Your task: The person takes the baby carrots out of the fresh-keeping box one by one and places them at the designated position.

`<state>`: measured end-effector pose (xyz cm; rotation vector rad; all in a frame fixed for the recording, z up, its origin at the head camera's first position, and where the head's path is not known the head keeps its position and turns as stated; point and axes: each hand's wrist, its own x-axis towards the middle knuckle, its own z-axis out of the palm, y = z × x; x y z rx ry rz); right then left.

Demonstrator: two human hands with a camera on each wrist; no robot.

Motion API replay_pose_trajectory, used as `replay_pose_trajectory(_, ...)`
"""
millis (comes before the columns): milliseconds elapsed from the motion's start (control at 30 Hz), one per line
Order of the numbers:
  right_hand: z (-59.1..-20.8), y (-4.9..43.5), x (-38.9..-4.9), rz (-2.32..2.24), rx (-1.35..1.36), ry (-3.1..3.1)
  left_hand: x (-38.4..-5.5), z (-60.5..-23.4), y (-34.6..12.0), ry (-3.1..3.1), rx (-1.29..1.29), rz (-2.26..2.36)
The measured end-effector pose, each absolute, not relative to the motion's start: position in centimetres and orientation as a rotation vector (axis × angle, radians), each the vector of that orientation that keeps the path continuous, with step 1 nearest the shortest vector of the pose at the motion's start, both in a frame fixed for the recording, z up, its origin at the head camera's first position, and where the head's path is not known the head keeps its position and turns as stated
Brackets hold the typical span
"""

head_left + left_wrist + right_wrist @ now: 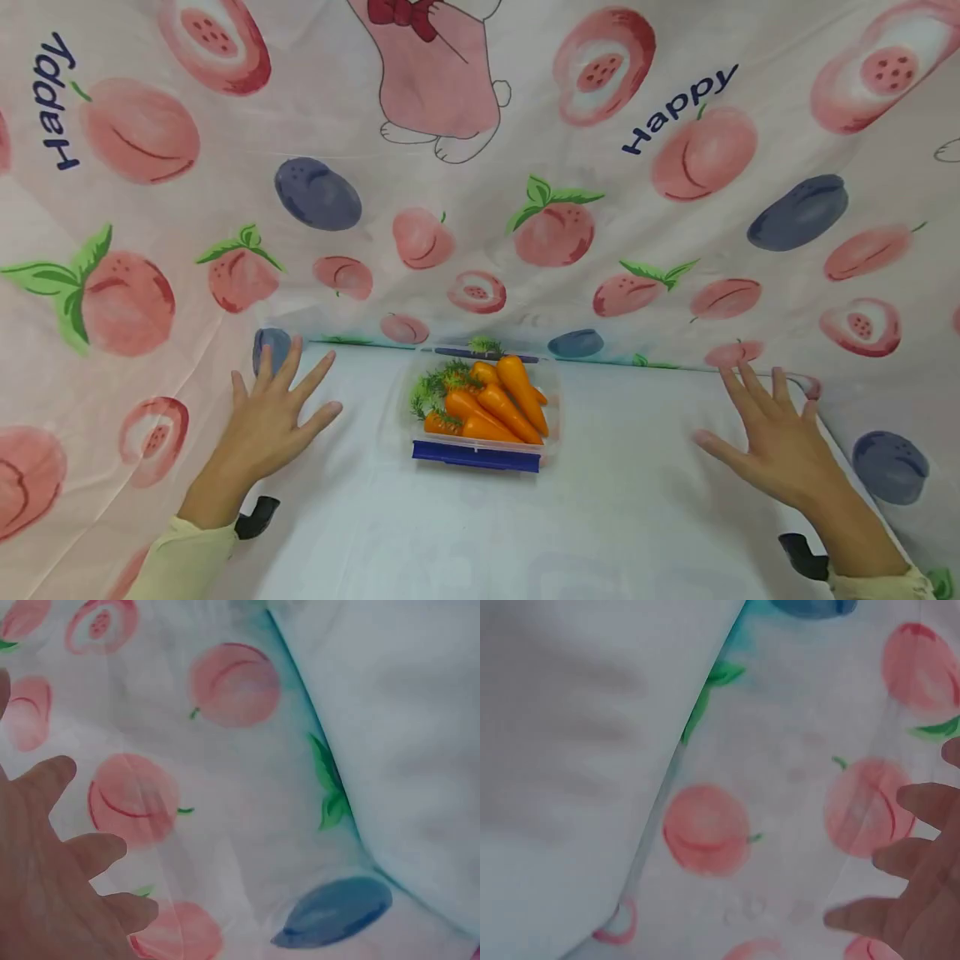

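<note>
A clear plastic container (553, 417) with blue clasps stands toward the back of the white table. Several orange carrots (480, 408) with green feathery tops fill it. To its left my left hand (262, 425) hovers with fingers spread, holding nothing. Over the table's right side is my right hand (780, 450), its fingers spread too and nothing in its grasp. Both hands are well apart from the container. Each wrist view shows only spread fingers, the left hand (52, 877) and the right hand (922, 877), against printed cloth and the table edge.
A pale cloth (480, 183) printed with peaches and plums hangs behind and along both sides of the white table (465, 533). Its back edge runs just behind the container. Dark wrist straps (257, 517) show at both wrists.
</note>
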<state>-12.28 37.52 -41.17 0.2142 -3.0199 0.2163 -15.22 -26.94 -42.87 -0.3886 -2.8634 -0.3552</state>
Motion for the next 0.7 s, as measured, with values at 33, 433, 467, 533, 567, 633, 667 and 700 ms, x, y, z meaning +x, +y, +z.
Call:
replay_pose_trajectory(33, -41.1, 37.1, -12.4, 0.269, 0.224, -3.03, -15.2, -42.8, -26.8, -2.847, -0.395, -0.42)
replay_pose_trajectory(433, -40.1, 30.1, -15.4, 0.847, 0.51, -2.914, -15.1, -43.6, -23.8, -2.424, -0.436, -1.225)
replay_pose_trajectory(467, -40.0, 29.5, -15.8, 0.908, 0.525, -2.915, -15.2, -43.7, -23.4, -2.415, -0.421, -1.269)
replay_pose_trajectory(533, -40.0, 28.3, -16.4, 1.026, 0.541, -2.918, -15.1, -43.8, -22.6, -2.426, -0.382, -1.356)
replay_pose_trajectory(567, -40.0, 27.8, -16.7, 1.085, 0.551, -2.918, -15.1, -43.8, -22.2, -2.438, -0.365, -1.405)
replay_pose_trajectory(633, -40.0, 26.8, -17.3, 1.185, 0.561, -2.921, -15.1, -43.8, -21.4, -2.441, -0.347, -1.494)
replay_pose_trajectory(667, -40.0, 26.3, -17.6, 1.226, 0.565, -2.917, -15.2, -43.9, -21.0, -2.433, -0.346, -1.539)
replay_pose_trajectory(700, -40.1, 25.8, -17.8, 1.256, 0.564, -2.92, -15.2, -43.9, -20.7, -2.419, -0.346, -1.589)
